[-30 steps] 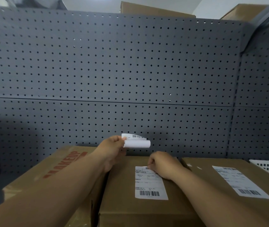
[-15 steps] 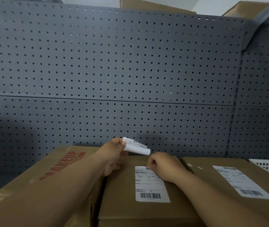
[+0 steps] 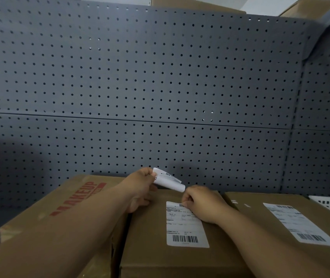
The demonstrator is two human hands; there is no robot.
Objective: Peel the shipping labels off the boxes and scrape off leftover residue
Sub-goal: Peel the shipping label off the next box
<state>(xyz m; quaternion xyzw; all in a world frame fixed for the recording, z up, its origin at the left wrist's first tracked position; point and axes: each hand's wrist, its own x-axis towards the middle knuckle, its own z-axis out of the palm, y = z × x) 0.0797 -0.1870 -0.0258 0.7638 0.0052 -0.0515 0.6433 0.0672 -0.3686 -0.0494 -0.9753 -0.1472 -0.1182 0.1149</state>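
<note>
Progress: one peeled label [image 3: 168, 180], curled, is pinched in the left hand [image 3: 140, 185]. Just below that pinch, the right hand [image 3: 202, 203] works curled fingers at the top edge of the middle-box label [image 3: 184, 225]; a firm hold cannot be confirmed. Farther right, the right-box label [image 3: 298, 223] lies flat, untouched.

Left hand [image 3: 140, 187] pinches curled label [image 3: 169, 180] — right hand [image 3: 202, 203] curled.
</note>
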